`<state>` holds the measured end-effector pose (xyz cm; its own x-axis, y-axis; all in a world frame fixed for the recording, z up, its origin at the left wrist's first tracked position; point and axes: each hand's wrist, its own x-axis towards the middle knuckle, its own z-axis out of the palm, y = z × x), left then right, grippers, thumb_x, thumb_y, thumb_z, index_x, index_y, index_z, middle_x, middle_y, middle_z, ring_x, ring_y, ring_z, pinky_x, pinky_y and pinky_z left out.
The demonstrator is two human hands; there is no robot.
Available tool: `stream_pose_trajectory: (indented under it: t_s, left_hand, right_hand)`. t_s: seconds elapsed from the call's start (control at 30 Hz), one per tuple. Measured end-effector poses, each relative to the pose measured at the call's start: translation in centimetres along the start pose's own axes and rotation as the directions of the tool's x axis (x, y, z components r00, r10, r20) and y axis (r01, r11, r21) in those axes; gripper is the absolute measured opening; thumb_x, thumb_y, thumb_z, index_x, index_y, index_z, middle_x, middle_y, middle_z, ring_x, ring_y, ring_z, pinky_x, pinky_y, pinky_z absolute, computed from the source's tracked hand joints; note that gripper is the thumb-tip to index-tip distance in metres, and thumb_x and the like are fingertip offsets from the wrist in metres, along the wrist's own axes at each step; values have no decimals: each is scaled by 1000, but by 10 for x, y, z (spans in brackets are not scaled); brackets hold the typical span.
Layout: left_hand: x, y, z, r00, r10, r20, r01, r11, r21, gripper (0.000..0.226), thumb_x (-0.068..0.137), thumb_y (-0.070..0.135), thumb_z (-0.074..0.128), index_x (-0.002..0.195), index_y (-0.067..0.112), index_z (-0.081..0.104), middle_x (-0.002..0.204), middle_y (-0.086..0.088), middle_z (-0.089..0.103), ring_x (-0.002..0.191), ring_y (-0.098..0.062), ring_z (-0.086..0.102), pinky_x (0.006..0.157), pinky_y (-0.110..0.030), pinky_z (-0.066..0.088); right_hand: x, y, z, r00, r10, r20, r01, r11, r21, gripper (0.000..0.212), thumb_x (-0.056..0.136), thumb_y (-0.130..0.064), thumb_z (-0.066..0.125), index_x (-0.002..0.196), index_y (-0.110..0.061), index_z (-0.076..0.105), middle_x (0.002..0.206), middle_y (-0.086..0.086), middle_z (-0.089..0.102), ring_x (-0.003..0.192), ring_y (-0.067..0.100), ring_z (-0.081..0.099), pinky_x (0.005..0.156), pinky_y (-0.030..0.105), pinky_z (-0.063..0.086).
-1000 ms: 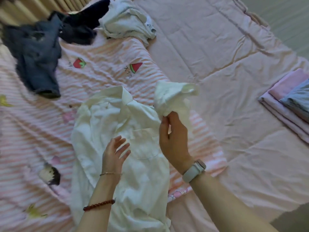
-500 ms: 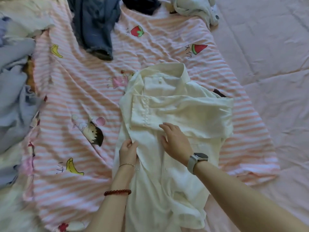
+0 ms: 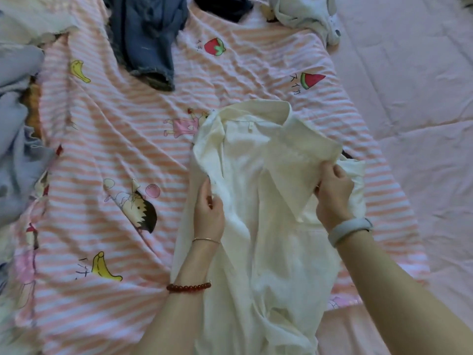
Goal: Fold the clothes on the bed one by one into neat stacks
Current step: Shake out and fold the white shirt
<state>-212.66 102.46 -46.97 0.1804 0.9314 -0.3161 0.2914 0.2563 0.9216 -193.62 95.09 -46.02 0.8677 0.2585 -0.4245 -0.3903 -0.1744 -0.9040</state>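
In the head view you have one cream shirt (image 3: pixel 256 201) in front of you, lying collar away from you on one pink striped blanket (image 3: pixel 128 149) with fruit and cartoon prints. The blanket covers part of the plain pink bed sheet (image 3: pixel 409 98). Your two hands are both on the shirt. Your left hand (image 3: pixel 208 213) pinches the shirt's left edge, the fingers curled on the cloth. Your right hand (image 3: pixel 332 196) grips the right side, where a folded sleeve part bunches, the fingers closed around the fabric. So the shirt lies between your hands, and its lower part runs down toward you between your forearms. At the far edge you can count three loose garments: one blue denim piece (image 3: pixel 146 42), one dark piece (image 3: pixel 225 6), one pale crumpled piece (image 3: pixel 307 14). A light blue heap (image 3: pixel 15 124) lies at the left.
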Motion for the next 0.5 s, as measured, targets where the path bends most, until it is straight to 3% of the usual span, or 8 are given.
stream_pose_trajectory:
  t_s: [0.07, 0.1, 0.17, 0.2, 0.27, 0.33, 0.4, 0.5]
  left_hand:
    - [-9, 11, 40, 974, 135, 181, -181, 946, 269, 54, 93, 1, 35, 143, 23, 33, 128, 1, 50, 106, -20, 53, 84, -17, 41]
    - [-15, 13, 61, 931, 121, 345, -278, 847, 453, 55, 94, 6, 34, 144, 27, 31, 133, -1, 46, 111, -23, 51, 87, -26, 43]
    - [-31, 14, 91, 770, -122, 626, -467, 561, 684, 52, 96, 13, 33, 144, 32, 29, 137, -5, 37, 113, -27, 48, 89, -35, 43]
    - [-37, 12, 99, 689, -253, 679, -517, 483, 706, 48, 97, 17, 33, 143, 32, 32, 140, -5, 33, 118, -27, 45, 94, -37, 41]
    - [-47, 7, 100, 638, -331, 695, -489, 524, 698, 41, 97, 23, 35, 137, 29, 44, 144, -3, 31, 126, -23, 40, 101, -35, 36]
    - [-53, 0, 80, 767, -149, 624, -379, 680, 628, 34, 95, 20, 40, 123, 21, 59, 134, -3, 44, 120, -18, 46, 98, -27, 35]
    - [-53, -6, 48, 923, 44, 383, -275, 772, 574, 27, 90, 10, 48, 112, 12, 65, 120, -9, 54, 113, -23, 50, 96, -26, 34]
    - [-36, -21, -9, 998, 51, -34, -17, 759, 650, 33, 86, 8, 55, 118, 9, 59, 124, -16, 51, 118, -31, 44, 97, -38, 35]
  right_hand:
    - [16, -20, -40, 982, -44, -186, 50, 998, 30, 31, 94, -21, 50, 63, -16, 49, 67, 1, 49, 71, 19, 46, 67, 35, 41]
    - [20, -29, -56, 962, -93, -257, 99, 995, 13, 30, 94, -22, 49, 64, -18, 48, 69, 0, 50, 73, 19, 47, 69, 37, 42]
    - [19, -41, -78, 910, -234, -342, 222, 972, -74, 26, 94, -23, 44, 68, -22, 45, 72, 0, 50, 73, 18, 45, 70, 38, 43]
    - [14, -45, -83, 879, -334, -340, 304, 942, -140, 23, 94, -23, 41, 71, -24, 45, 73, -1, 48, 72, 15, 45, 71, 35, 42]
    - [0, -48, -80, 830, -510, -224, 461, 855, -239, 13, 93, -17, 38, 84, -20, 47, 77, -4, 47, 72, 6, 45, 72, 24, 40]
    - [-17, -42, -60, 819, -568, -84, 527, 802, -281, 12, 93, -16, 40, 94, -11, 51, 72, -11, 46, 65, -4, 45, 65, 12, 37]
    - [-39, -31, -30, 804, -590, 73, 573, 736, -361, 26, 93, -19, 42, 100, -1, 58, 73, -6, 57, 63, -1, 47, 63, 17, 39]
    - [-75, -4, 15, 606, -579, 545, 786, 538, -304, 28, 91, -12, 49, 114, -1, 62, 104, 11, 67, 95, 18, 59, 81, 28, 47]
